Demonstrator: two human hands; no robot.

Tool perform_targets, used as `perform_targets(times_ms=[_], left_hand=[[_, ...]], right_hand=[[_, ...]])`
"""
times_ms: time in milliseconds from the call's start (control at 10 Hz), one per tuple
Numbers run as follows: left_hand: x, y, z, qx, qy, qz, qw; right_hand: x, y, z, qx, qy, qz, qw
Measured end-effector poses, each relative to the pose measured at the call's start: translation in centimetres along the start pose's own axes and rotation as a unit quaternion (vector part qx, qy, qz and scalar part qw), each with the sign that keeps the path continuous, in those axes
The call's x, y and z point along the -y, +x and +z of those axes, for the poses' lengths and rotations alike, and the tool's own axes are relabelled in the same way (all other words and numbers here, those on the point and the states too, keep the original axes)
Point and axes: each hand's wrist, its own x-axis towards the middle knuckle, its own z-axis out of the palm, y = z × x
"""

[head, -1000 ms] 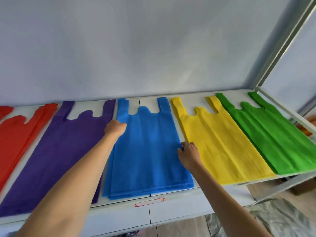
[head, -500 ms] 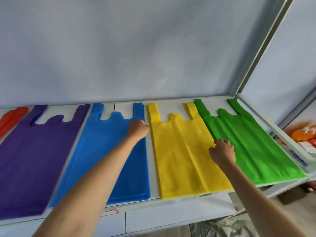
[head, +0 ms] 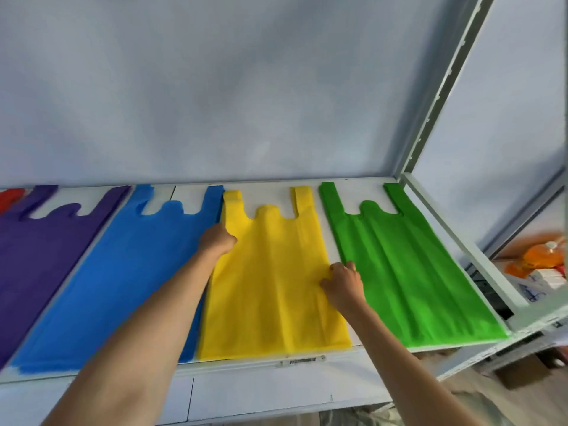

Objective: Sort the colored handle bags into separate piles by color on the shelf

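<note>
Flat handle bags lie side by side on the white shelf [head: 266, 195]: a red pile [head: 9, 195] at the far left edge, then purple [head: 37, 247], blue [head: 123, 272], yellow [head: 273, 281] and green [head: 399, 272]. My left hand [head: 216, 241] sits with curled fingers on the yellow pile's left edge, where it meets the blue one. My right hand [head: 342, 282] pinches the yellow pile's right edge, and the fabric puckers slightly under its fingers. The yellow pile slightly overlaps the blue pile's right side.
A pale wall rises right behind the shelf. A metal shelf post [head: 436, 103] and side rail [head: 461, 256] bound the right end, close to the green pile. Orange and white packages [head: 541, 262] lie lower right, beyond the rail.
Both hands moved right from the blue pile's edges to the yellow pile's edges, and my view swung right with them. The yellow pile now lies straighter, closer to the blue one.
</note>
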Motion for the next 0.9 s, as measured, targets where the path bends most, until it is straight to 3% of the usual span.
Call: perform_targets(times_ms=[100,200,300,400,500,700,900], left_hand=[[-0.3,-0.5,0.4,-0.038,-0.008,-0.006,0.999],[-2.5,-1.6,1.5,-0.165,0.098,0.030,0.981],[-6.8,-3.0,3.3,-0.176,0.122,0.114,0.970],[-12.0,-4.4,6.4,-0.082,0.035,0.172,0.981],[-15.7,-5.3,9.8,-0.002,0.008,0.170,0.985],[-17.4,-6.0,13.5,0.002,0.071,0.192,0.979],[-17.6,-6.1,12.6,0.033,0.020,0.176,0.984]], right_hand=[[-1.1,0.1,-0.6,-0.009,0.038,-0.011,0.999],[-4.1,0.8,-3.2,-0.086,0.085,0.000,0.993],[-8.9,2.4,-6.9,-0.160,0.075,0.050,0.983],[-13.6,3.5,-9.6,-0.169,0.005,0.125,0.978],[-17.1,3.8,-10.0,-0.120,-0.063,0.178,0.975],[-19.8,3.9,-10.0,-0.086,-0.132,0.191,0.969],[-19.6,4.7,-11.0,-0.052,-0.038,0.178,0.982]])
